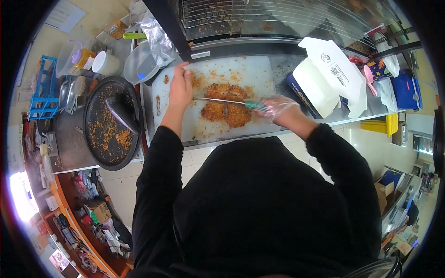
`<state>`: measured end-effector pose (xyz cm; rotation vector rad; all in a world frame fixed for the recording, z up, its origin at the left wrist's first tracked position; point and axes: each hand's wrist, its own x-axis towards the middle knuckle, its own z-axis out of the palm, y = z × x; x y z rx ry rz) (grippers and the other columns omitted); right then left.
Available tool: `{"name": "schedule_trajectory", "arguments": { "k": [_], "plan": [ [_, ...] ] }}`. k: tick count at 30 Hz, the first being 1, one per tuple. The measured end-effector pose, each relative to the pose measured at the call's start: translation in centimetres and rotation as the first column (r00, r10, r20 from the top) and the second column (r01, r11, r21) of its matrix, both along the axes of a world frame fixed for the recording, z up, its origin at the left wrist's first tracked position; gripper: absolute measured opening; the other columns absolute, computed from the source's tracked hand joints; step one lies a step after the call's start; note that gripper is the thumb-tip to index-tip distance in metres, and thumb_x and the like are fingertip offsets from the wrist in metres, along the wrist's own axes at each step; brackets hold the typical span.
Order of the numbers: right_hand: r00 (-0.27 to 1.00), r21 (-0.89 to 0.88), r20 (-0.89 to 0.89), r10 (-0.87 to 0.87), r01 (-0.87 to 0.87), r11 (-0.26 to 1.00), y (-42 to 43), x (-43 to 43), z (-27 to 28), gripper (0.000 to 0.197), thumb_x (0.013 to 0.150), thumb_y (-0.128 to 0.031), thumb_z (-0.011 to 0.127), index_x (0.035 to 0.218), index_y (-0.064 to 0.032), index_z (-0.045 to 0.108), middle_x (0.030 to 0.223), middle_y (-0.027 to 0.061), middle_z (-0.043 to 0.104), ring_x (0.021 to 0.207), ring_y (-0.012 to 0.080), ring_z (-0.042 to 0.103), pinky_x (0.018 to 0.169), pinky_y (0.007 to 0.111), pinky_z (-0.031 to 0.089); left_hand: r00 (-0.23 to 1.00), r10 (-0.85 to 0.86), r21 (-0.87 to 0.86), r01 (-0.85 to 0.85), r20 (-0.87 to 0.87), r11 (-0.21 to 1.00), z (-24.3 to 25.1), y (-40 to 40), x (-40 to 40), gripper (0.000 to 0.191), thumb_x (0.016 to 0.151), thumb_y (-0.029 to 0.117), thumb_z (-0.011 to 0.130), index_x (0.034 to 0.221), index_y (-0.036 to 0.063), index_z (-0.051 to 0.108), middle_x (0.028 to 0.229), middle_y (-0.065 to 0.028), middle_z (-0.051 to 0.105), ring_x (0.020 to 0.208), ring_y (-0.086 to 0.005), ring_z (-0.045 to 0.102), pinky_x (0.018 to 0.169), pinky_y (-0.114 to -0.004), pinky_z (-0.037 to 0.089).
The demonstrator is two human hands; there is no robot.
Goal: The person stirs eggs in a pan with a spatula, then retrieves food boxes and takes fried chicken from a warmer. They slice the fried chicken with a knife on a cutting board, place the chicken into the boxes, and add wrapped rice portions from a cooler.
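On a white cutting board (167, 128) lie crumb-coated, browned pieces of food (213, 111), parted by cuts, with loose crumbs around them. My right hand (280, 109), in a clear plastic glove, is closed on the green handle of a knife (226, 101). The blade lies level across the pieces, its tip pointing left. Bare and raised a little, my left hand (180, 87) is beside the blade's tip at the left; whether it touches the tip or the board I cannot tell. Right of the board stands an open white and dark blue carton box (309, 87).
A round black tray (135, 153) with crumbs and a dark scoop-like object (121, 114) is at left. Behind it stand a clear plastic bowl (137, 66), lidded tubs and a blue rack (43, 88). A glass-fronted cabinet with wire racks (212, 14) borders the board's far side.
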<state>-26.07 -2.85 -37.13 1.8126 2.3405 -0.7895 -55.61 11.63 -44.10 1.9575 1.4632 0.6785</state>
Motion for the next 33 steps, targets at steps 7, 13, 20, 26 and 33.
{"name": "schedule_trajectory", "arguments": {
  "k": [7,13,20,26,33],
  "plan": [
    [0.995,-0.243,0.06,-0.08,0.092,0.966,-1.6,-0.8,0.5,0.045,0.093,-0.05,0.052,0.102,-0.008,0.064,0.086,0.0162,0.069,0.084,0.0356,0.066,0.078,0.045,0.051,0.996,0.044,0.012,-0.045,0.076,0.999,-1.4,-3.1,0.4,0.031,0.103,0.027,0.038,0.129,0.0105,0.046,0.115,-0.0246,0.063,0.106,-0.042,0.061,0.089,-0.046,0.048],
    [1.0,-0.044,0.001,0.001,-0.001,0.999,-0.5,-1.0,-0.3,0.047,0.094,-0.052,0.049,0.102,-0.0077,0.064,0.09,0.018,0.069,0.089,0.0353,0.067,0.08,0.046,0.051,0.995,0.001,0.119,-0.013,0.101,0.993,-0.5,-2.7,-0.9,0.03,0.103,0.021,0.04,0.13,0.0093,0.045,0.107,-0.0218,0.065,0.098,-0.0399,0.064,0.085,-0.043,0.049],
    [0.997,-0.221,0.029,-0.073,0.077,0.972,-2.8,-0.6,1.7,0.044,0.091,-0.049,0.054,0.094,-0.0061,0.065,0.084,0.0182,0.068,0.082,0.0368,0.067,0.076,0.047,0.051,0.988,0.055,0.163,-0.079,0.146,0.984,-1.9,-4.6,0.3,0.031,0.103,0.024,0.039,0.131,0.01,0.044,0.108,-0.021,0.065,0.098,-0.0398,0.064,0.084,-0.045,0.049],
    [0.992,-0.2,0.016,-0.128,0.129,0.971,-3.6,-1.8,-2.5,0.045,0.093,-0.052,0.05,0.1,-0.0095,0.064,0.084,0.0193,0.067,0.081,0.037,0.066,0.073,0.048,0.051,0.999,0.033,0.087,-0.032,-0.003,0.996,-1.2,-3.8,-0.8,0.033,0.103,0.026,0.038,0.131,0.0098,0.044,0.107,-0.023,0.066,0.098,-0.0412,0.064,0.083,-0.045,0.049],
    [0.997,-0.153,0.064,0.045,-0.034,0.988,0.5,-2.1,0.6,0.04,0.096,-0.047,0.048,0.104,-0.0113,0.063,0.088,0.0137,0.067,0.086,0.034,0.066,0.072,0.046,0.052,0.974,0.14,0.424,-0.204,0.177,0.882,0.5,-4.1,-3.3,0.032,0.096,0.008,0.05,0.127,0.0019,0.044,0.094,-0.0141,0.059,0.085,-0.0277,0.059,0.083,-0.039,0.047]
  ]
}}
